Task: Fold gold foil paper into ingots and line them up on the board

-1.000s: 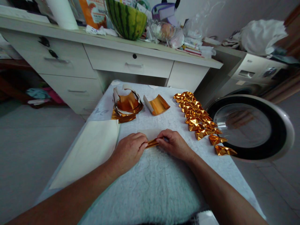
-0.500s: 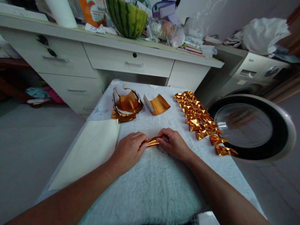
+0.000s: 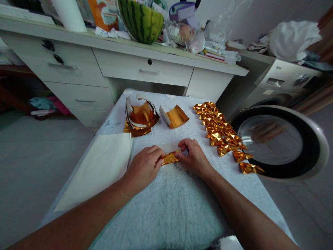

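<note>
A narrow strip of folded gold foil paper (image 3: pixel 171 158) lies between my hands, low over the cloth-covered table (image 3: pixel 166 208). My left hand (image 3: pixel 146 165) pinches its left end between thumb and fingers. At the right end, the thumb of my right hand (image 3: pixel 194 157) touches the strip, while the index finger is lifted and apart from the thumb. Beyond them lie a curled gold sheet (image 3: pixel 177 117) and a loose stack of curled gold sheets (image 3: pixel 142 116) with white backs. On the right, folded gold foil pieces (image 3: pixel 217 126) stand in rows.
A cream sheet (image 3: pixel 100 166) covers the table's left side. Behind the table is a drawer unit (image 3: pixel 145 71) whose top holds a cut watermelon (image 3: pixel 142 21), a paper roll (image 3: pixel 68 15) and plastic bags. To the right, a washing machine's round door (image 3: pixel 281 140) hangs open beside the table edge.
My right hand has loosened at the strip's right end, its fingers spreading and lifting, so more of the gold strip shows. My left hand keeps its pinch in nearly the same place.
</note>
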Tool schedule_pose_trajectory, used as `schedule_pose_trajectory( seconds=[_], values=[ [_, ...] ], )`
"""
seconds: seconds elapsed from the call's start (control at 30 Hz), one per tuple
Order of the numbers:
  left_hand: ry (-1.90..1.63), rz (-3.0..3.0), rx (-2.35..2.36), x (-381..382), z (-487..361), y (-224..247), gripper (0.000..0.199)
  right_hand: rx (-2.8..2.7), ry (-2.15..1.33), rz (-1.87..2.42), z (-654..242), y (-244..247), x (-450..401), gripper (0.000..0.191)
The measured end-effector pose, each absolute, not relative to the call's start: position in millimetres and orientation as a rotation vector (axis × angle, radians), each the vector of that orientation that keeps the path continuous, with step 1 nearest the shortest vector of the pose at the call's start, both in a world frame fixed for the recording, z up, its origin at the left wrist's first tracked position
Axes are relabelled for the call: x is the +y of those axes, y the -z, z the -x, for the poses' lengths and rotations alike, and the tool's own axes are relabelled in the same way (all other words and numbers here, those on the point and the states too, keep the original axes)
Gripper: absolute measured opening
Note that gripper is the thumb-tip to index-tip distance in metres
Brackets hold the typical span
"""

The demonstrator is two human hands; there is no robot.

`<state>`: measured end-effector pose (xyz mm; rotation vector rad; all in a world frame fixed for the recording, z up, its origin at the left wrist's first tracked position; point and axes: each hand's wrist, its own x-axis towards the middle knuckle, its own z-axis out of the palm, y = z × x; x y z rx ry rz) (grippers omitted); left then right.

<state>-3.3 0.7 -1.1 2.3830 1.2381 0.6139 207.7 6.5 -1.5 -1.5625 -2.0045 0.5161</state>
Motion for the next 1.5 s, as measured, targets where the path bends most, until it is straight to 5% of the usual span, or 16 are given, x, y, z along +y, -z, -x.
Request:
schedule_pose_trajectory(
  seconds=[0.53, 1.5],
  values=[
    [-0.585, -2.376, 1.254, 0.3, 3.4, 0.9, 0.01, -2.059, -0.339, 1.852, -203.3, -0.9, 0.5, 0.027],
    [-0.558, -2.345, 1.273, -0.4, 2.4, 3.5, 0.009, -1.928, -0.615, 1.736, -198.8, -6.2, -3.4, 0.013]
  ],
)
